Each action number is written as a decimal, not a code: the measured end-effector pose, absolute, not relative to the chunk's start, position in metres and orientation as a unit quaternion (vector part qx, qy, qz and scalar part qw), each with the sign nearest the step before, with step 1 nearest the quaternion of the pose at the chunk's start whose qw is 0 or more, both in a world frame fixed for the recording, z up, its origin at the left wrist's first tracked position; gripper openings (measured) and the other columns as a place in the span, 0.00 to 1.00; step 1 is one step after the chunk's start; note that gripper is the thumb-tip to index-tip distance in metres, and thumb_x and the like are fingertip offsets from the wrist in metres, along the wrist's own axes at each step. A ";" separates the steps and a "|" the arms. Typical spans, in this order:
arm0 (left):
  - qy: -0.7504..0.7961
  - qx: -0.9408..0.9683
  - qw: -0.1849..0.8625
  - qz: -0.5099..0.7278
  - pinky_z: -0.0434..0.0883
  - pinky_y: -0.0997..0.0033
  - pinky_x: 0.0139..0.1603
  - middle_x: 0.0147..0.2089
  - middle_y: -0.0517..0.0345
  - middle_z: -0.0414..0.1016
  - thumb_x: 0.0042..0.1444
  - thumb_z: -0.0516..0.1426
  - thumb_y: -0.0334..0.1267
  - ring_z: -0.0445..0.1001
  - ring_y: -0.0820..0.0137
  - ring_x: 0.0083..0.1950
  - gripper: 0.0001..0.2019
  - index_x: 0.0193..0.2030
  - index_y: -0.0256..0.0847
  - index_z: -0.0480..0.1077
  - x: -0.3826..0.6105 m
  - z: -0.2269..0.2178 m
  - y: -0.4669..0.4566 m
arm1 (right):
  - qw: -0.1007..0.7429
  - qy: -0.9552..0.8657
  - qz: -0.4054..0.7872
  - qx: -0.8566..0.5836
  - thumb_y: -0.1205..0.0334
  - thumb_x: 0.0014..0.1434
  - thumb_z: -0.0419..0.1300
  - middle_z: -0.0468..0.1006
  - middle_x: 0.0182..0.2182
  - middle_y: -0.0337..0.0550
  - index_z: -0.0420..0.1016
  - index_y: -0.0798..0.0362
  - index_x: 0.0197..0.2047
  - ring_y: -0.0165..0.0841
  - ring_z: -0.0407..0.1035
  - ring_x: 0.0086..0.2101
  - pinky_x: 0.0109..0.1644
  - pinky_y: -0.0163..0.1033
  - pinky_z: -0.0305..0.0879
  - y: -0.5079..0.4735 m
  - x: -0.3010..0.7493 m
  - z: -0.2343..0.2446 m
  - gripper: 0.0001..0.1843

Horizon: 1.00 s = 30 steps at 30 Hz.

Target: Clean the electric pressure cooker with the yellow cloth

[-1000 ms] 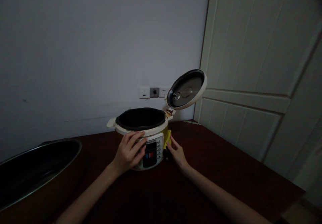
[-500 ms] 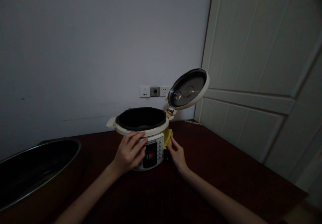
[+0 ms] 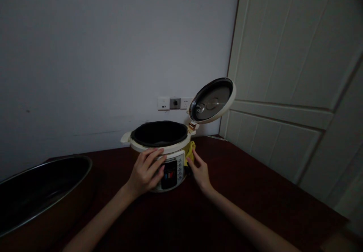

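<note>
Cooker (image 3: 170, 148) stands on dark red table (image 3: 249, 184), close to wall (image 3: 113, 55). Lid (image 3: 212, 100) tilted up on right-side hinge; inner pot (image 3: 159, 133) dark. We see left hand (image 3: 146, 172) spread flat on cooker front, fingers loose beside control panel (image 3: 171, 174), gripping nothing. Right hand (image 3: 200, 170) open too, fingertips touching yellow right side. Metal basin (image 3: 36, 191) well left. Sockets (image 3: 174, 103) behind; door (image 3: 297, 93) at right.

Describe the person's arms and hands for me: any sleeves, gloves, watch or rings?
The left hand and the right hand are bare, with no gloves. Both arms are uncovered as far as the picture's lower edge, so no sleeve shows. No watch, bracelet or ring can be made out on either wrist or on the fingers, though the light is dim and small items could be missed. No marks or tattoos show.
</note>
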<state>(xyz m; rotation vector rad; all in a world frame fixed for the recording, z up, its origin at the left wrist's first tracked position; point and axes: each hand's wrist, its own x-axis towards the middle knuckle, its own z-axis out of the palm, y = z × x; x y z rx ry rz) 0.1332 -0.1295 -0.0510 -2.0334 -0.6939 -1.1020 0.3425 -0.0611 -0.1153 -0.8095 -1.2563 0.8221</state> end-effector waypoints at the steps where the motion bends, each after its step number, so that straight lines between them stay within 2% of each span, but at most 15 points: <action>1: -0.269 -0.787 0.356 -0.426 0.71 0.51 0.49 0.52 0.44 0.71 0.51 0.57 0.26 0.66 0.57 0.53 0.18 0.50 0.36 0.68 0.133 -0.051 -0.130 | 0.647 -0.552 0.376 -0.367 0.47 0.50 0.64 0.67 0.56 0.49 0.67 0.57 0.58 0.44 0.63 0.56 0.62 0.51 0.55 -0.063 0.343 -0.128 0.36; 4: -0.270 -0.787 0.358 -0.425 0.70 0.50 0.50 0.53 0.42 0.70 0.51 0.57 0.25 0.65 0.56 0.54 0.18 0.50 0.35 0.68 0.134 -0.053 -0.130 | 0.632 -0.552 0.389 -0.380 0.48 0.51 0.63 0.65 0.57 0.50 0.66 0.59 0.59 0.44 0.62 0.57 0.62 0.51 0.55 -0.065 0.344 -0.142 0.36; 11: -0.270 -0.787 0.359 -0.423 0.70 0.50 0.50 0.52 0.41 0.70 0.50 0.58 0.25 0.65 0.56 0.54 0.18 0.50 0.33 0.68 0.135 -0.052 -0.129 | 0.657 -0.601 0.315 -0.328 0.51 0.54 0.61 0.66 0.58 0.44 0.67 0.52 0.58 0.41 0.61 0.57 0.64 0.50 0.52 -0.059 0.344 -0.097 0.30; 18: -0.270 -0.784 0.360 -0.427 0.70 0.50 0.50 0.52 0.42 0.70 0.51 0.56 0.26 0.65 0.57 0.54 0.18 0.51 0.35 0.67 0.135 -0.054 -0.129 | 0.609 -0.655 0.280 -0.349 0.55 0.58 0.58 0.66 0.58 0.47 0.68 0.52 0.57 0.42 0.61 0.58 0.62 0.54 0.54 -0.072 0.351 -0.158 0.24; 25: -0.272 -0.787 0.357 -0.424 0.70 0.50 0.51 0.53 0.42 0.70 0.50 0.57 0.25 0.65 0.56 0.54 0.20 0.51 0.35 0.67 0.135 -0.055 -0.130 | 0.593 -0.734 0.164 -0.287 0.62 0.61 0.55 0.64 0.59 0.41 0.66 0.45 0.59 0.40 0.58 0.59 0.64 0.53 0.52 -0.060 0.361 -0.121 0.22; 30: -0.273 -0.788 0.359 -0.419 0.69 0.50 0.51 0.53 0.40 0.70 0.49 0.57 0.24 0.64 0.55 0.55 0.20 0.51 0.33 0.67 0.135 -0.054 -0.130 | 0.532 -0.782 0.159 -0.282 0.65 0.61 0.54 0.65 0.58 0.43 0.66 0.45 0.59 0.39 0.60 0.58 0.61 0.51 0.58 -0.070 0.375 -0.158 0.23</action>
